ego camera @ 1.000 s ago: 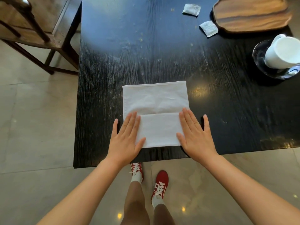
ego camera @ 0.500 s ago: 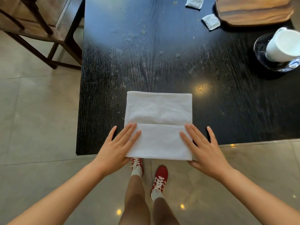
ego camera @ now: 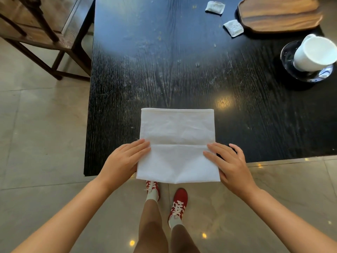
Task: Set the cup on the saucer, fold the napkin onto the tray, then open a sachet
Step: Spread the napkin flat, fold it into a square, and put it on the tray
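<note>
My left hand [ego camera: 125, 159]: fingers flat and together, resting on the near-left edge of the napkin; whether my thumb is hooked under the cloth I cannot tell.
My right hand [ego camera: 229, 167]: fingers spread a little, lying on the near-right edge, the thumb side out of sight, so I cannot tell if it pinches.
Napkin [ego camera: 176, 143]: one, white, partly folded, a crease running left to right between my hands; its near strip hangs past the near edge of the table [ego camera: 164, 70], over my shoes.
Long axis: the near flap runs left to right, a hand at each end, so each hand is equally close to its own corner.
Next move, as I judge it: another fold away from me, then a carry to the far right.
Cup [ego camera: 313, 52]: one, white, already on the dark glass saucer [ego camera: 291, 66], at the right of the table, well apart from the napkin.
Sachets: two, small and white, one [ego camera: 233, 27] touching or just beside the tray's left end, the other [ego camera: 214, 7] farther left and farther off.
Tray [ego camera: 279, 13]: one, wooden, far right, nothing lying on the part I see; it is nearer my right hand than my left.
Step count, by my reckoning: cup done, napkin in hand, sachet untouched.
</note>
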